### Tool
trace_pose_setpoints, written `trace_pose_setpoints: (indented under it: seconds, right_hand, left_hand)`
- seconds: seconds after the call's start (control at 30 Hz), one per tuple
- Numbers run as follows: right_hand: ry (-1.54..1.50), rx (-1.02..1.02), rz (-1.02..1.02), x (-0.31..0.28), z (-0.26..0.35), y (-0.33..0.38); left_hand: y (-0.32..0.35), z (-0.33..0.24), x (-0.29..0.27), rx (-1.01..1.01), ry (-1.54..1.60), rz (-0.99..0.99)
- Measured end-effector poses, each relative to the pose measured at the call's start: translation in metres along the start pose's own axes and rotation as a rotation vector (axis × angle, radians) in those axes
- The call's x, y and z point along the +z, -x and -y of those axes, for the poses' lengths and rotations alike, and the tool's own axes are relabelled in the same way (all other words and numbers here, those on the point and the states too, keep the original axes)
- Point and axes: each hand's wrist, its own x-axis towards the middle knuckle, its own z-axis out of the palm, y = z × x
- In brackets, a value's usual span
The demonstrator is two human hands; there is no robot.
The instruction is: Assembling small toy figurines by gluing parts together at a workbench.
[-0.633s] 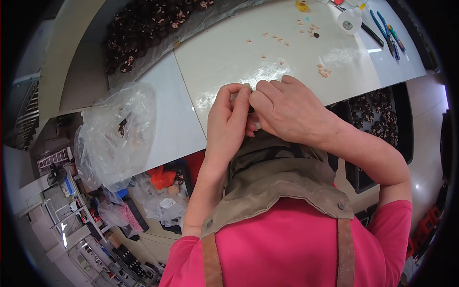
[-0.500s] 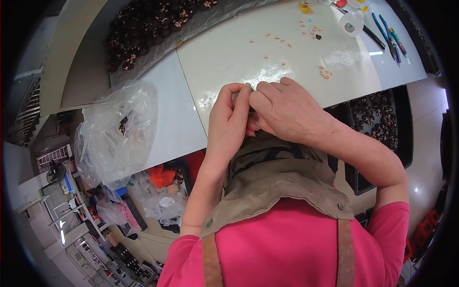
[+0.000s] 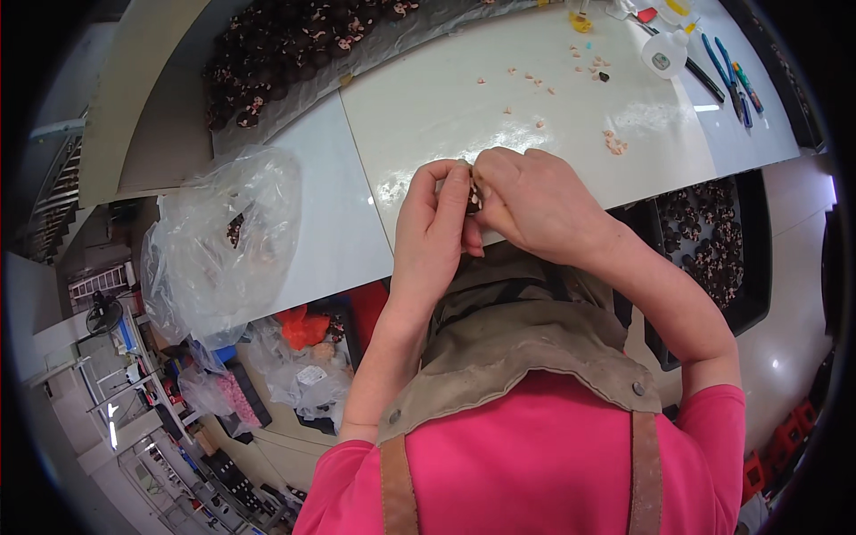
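My left hand (image 3: 434,218) is closed round a small dark brown rounded piece with pale pink patches (image 3: 473,198), held just over the table's near edge. Thumb and forefinger pinch it; part of it stays hidden behind the fingers. Against its right side press the curled fingers of my right hand (image 3: 535,196), and what lies between those fingertips is hidden. Beyond the hands, small pale pink bits (image 3: 615,143) are scattered over the white table (image 3: 401,116), with one small black piece (image 3: 604,77) among them.
A heap of dark brown and pink pieces (image 3: 285,53) lies far left on plastic sheeting. Nearer is a clear plastic bag (image 3: 227,241). Far right are a white squeeze bottle (image 3: 664,55), blue-handled pliers (image 3: 724,71) and a green pen (image 3: 747,87). Below the table, a black tray (image 3: 758,267) holds similar pieces.
My right hand has turned and its fingers have shifted, so more of the dark piece shows between the hands. My left hand keeps its grip. The whole view has moved slightly.
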Motion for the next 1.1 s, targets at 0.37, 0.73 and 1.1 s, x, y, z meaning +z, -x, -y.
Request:
trace_pose_setpoints:
  seconds: [0.37,0.73,1.1]
  right_hand:
    - [-0.49,-0.013,0.032,-0.01,-0.002,0.007]
    - [-0.391,-0.079,0.038,-0.012,-0.006,0.009]
    - [-0.402,-0.062,0.087,-0.013,-0.007,0.006]
  left_hand:
    - [0.001,0.0,-0.001,-0.02,0.004,-0.025]
    - [0.0,0.001,0.001,-0.018,-0.016,-0.031]
    - [0.002,0.003,0.001,0.015,-0.05,-0.014]
